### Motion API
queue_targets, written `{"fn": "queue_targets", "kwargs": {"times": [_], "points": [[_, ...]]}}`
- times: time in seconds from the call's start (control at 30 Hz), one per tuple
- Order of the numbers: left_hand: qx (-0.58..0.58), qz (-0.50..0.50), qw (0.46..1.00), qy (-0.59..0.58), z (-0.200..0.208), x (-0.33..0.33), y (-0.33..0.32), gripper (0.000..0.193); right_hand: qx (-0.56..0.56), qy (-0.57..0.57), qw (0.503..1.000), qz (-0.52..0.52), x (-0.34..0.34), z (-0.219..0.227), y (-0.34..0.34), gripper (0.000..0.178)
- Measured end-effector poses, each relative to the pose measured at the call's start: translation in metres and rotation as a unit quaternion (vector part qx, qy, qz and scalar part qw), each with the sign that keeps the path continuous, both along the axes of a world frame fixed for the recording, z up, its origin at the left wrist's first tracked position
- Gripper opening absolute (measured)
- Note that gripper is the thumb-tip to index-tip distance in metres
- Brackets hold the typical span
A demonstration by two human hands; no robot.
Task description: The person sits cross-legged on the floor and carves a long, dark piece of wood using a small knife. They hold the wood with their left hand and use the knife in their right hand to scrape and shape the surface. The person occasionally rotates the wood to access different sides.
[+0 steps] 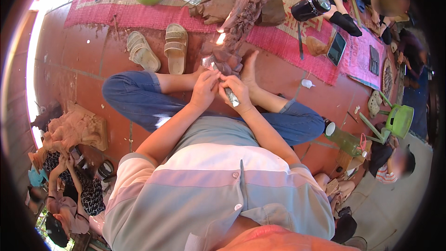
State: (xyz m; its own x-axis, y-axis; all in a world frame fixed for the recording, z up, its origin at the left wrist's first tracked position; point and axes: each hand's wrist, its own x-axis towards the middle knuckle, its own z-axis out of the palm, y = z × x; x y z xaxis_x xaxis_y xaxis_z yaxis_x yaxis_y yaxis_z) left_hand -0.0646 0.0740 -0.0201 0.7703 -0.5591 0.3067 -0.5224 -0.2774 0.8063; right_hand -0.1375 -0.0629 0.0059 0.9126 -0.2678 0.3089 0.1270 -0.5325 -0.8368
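In the middle of the frame the person sits on the red tiled floor (88, 69), legs folded. The left hand (204, 89) grips the base of a long wooden carving (239, 25) that runs up onto the red mat (288, 42). The right hand (237, 92) is closed around a metal chisel (231, 96) set against that base. Bare tiles lie open at left, beside a pair of sandals (160, 49). At lower right stands a clear bottle (344, 139); I cannot tell its contents.
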Motion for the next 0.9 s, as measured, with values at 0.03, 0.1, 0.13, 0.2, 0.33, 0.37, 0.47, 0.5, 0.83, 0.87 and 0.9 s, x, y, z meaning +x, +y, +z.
{"fn": "queue_targets", "kwargs": {"times": [0.03,0.1,0.13,0.2,0.33,0.37,0.47,0.5,0.83,0.87,0.9], "points": [[-0.014,-0.002,1.0,0.02,0.0,-0.003,0.0,0.037,-0.001,0.005,1.0,0.002,-0.001,0.0,0.001,0.016],[-0.017,-0.005,0.999,0.036,-0.002,0.001,0.002,0.035,0.007,0.003,1.0,0.004,0.002,0.0,0.001,0.015],[-0.008,-0.009,0.999,0.039,0.008,0.004,0.002,0.034,0.022,0.016,1.0,0.006,0.004,0.011,0.0,0.015],[0.004,-0.016,0.999,0.028,0.011,0.007,0.002,0.034,0.031,0.027,0.999,0.008,0.004,0.016,0.001,0.015],[-0.002,-0.025,1.0,0.015,0.008,0.009,0.005,0.036,0.019,0.02,0.999,0.016,0.003,0.016,0.001,0.015],[-0.006,-0.029,0.999,0.025,0.005,0.008,0.006,0.036,0.019,0.02,0.999,0.018,0.002,0.017,0.002,0.015],[0.003,-0.031,0.999,0.025,-0.002,0.014,0.009,0.038,0.011,0.043,0.999,0.005,-0.007,0.02,0.006,0.021],[0.009,-0.033,0.999,0.002,-0.004,0.016,0.009,0.039,0.036,0.05,0.998,0.006,-0.006,0.02,0.006,0.021],[-0.007,-0.039,0.999,0.001,-0.007,0.013,0.003,0.037,0.068,0.077,0.995,0.002,-0.004,0.017,0.003,0.015],[-0.001,-0.039,0.998,0.038,0.0,0.016,0.003,0.036,0.066,0.069,0.995,-0.007,0.003,0.025,0.006,0.015],[-0.003,-0.034,0.999,0.018,0.004,0.019,0.0,0.036,0.064,0.06,0.996,-0.015,0.007,0.027,0.007,0.014]]}}
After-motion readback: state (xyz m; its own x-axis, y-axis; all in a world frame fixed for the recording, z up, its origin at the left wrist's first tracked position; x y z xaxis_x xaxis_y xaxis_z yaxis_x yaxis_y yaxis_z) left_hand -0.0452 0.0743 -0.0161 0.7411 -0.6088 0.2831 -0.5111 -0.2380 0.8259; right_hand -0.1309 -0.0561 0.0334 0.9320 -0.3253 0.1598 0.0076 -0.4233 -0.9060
